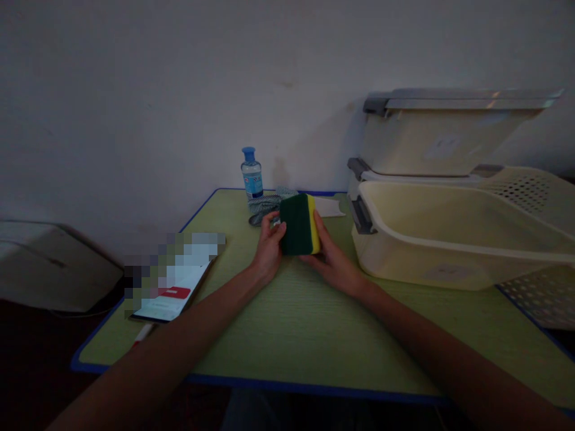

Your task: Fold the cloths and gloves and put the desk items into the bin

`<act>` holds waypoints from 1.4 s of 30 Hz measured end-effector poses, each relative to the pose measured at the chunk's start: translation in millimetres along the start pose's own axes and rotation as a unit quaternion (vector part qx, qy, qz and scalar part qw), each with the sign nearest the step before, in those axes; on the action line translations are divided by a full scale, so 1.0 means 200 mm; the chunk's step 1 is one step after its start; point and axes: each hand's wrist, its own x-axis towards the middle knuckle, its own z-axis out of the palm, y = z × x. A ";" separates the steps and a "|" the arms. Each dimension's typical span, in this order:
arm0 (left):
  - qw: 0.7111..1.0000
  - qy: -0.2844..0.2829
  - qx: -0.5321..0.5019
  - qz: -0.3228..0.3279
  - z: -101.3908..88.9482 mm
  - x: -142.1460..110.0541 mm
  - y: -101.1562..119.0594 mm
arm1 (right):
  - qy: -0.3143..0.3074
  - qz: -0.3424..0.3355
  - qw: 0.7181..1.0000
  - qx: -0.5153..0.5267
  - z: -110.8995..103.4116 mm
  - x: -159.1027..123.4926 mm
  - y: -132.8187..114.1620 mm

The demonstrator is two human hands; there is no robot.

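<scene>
A thick sponge [297, 225], dark green on its broad face and yellow along the right side, is held upright above the table between both hands. My left hand [269, 246] grips its left edge, thumb on the green face. On the opposite side, the fingers of my right hand [330, 256] press against the yellow part. Just behind the sponge lies a crumpled grey patterned cloth [265, 205], partly hidden by it. A clear bottle [252, 176] with a blue cap and label stands by the cloth. To the right of the sponge a flat white piece [330, 207] shows.
On the right stands an open cream plastic bin [417, 254] with grey handles. A lidded storage box [440, 140] is behind it, near a perforated basket [530, 191]. A lit tablet [171, 293] lies at the left of the green, blue-edged table [314, 341].
</scene>
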 end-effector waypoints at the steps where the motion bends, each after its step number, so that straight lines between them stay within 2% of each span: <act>1: 1.000 -0.006 0.000 -0.002 0.00 0.00 0.00 | -0.002 -0.005 1.000 -0.005 0.00 0.00 0.00; 5: 0.999 -0.026 -0.012 -0.033 0.01 0.00 0.00 | -0.010 -0.040 0.999 -0.031 0.00 -0.01 -0.01; 10: 0.992 -0.037 -0.056 -0.106 0.04 -0.03 0.02 | -0.010 -0.109 0.981 -0.161 0.00 -0.02 0.00; 16: 0.976 -0.076 -0.117 -0.168 0.05 -0.05 0.06 | -0.005 -0.107 0.971 -0.212 0.00 -0.01 -0.01; 22: 0.976 -0.059 -0.125 -0.166 0.05 -0.04 0.07 | 0.007 -0.111 0.972 -0.209 0.00 -0.01 -0.02; 25: 0.975 -0.070 -0.131 -0.167 0.04 -0.03 0.07 | 0.025 -0.112 0.975 -0.189 0.01 -0.02 -0.02; 30: 0.966 -0.099 -0.129 -0.201 0.04 -0.04 0.07 | 0.023 -0.058 0.992 -0.109 0.02 -0.01 -0.01; 34: 0.967 -0.090 -0.121 -0.207 0.04 -0.04 0.07 | 0.017 -0.035 0.998 -0.056 0.02 -0.01 -0.01; 42: 0.972 -0.061 -0.101 -0.204 0.06 -0.04 0.08 | 0.005 -0.019 0.999 -0.035 0.02 -0.01 -0.03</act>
